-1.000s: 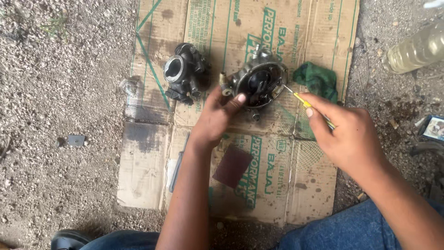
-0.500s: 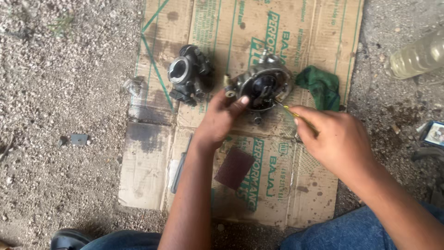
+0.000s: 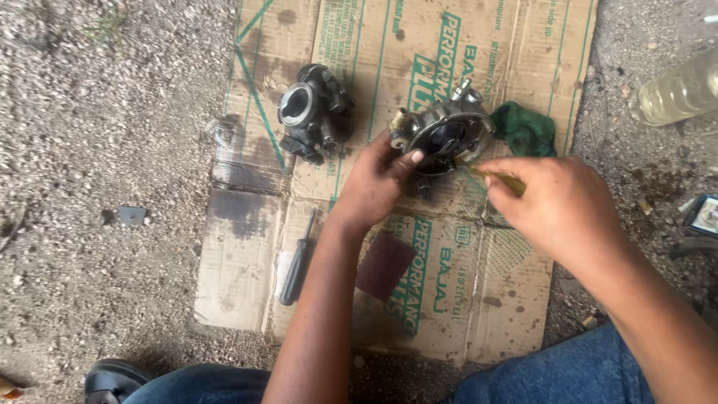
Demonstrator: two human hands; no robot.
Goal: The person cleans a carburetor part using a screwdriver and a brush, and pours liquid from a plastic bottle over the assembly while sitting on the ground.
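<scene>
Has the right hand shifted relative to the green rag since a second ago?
Yes. The right hand has moved up the cardboard toward the green rag, and now lies just below it, screwdriver tip at the round metal part.

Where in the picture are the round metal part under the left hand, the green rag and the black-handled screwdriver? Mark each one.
round metal part [image 3: 451,129], head view, on its dark round face.
green rag [image 3: 528,127], head view, on the middle of the crumpled cloth.
black-handled screwdriver [image 3: 295,271], head view, on its handle.
</scene>
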